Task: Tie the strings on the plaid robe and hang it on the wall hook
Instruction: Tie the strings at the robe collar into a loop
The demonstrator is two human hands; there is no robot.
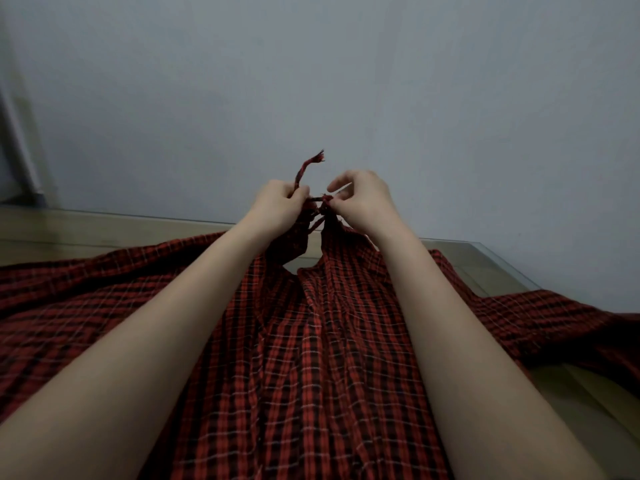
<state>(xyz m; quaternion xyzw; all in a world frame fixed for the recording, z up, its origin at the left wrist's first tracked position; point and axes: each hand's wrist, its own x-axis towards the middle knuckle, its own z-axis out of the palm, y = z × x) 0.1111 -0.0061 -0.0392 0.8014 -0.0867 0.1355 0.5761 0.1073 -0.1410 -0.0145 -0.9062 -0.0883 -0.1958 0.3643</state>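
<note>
The red and black plaid robe [311, 358] lies spread over a glass-topped table, its neck end lifted toward the wall. My left hand [277, 202] grips one plaid string [304, 169], whose frayed end sticks up above the fist. My right hand [360, 199] pinches the other string end [325, 199] between thumb and fingers, with the index finger raised. The two strings cross between my hands, just above the robe's collar. No wall hook is in view.
The table [485, 268] has a glass top with a wooden surface beneath; its far edge meets a plain grey wall [311, 81]. The table's right corner lies near the robe's right sleeve [540, 317]. A pale vertical frame [17, 133] stands at far left.
</note>
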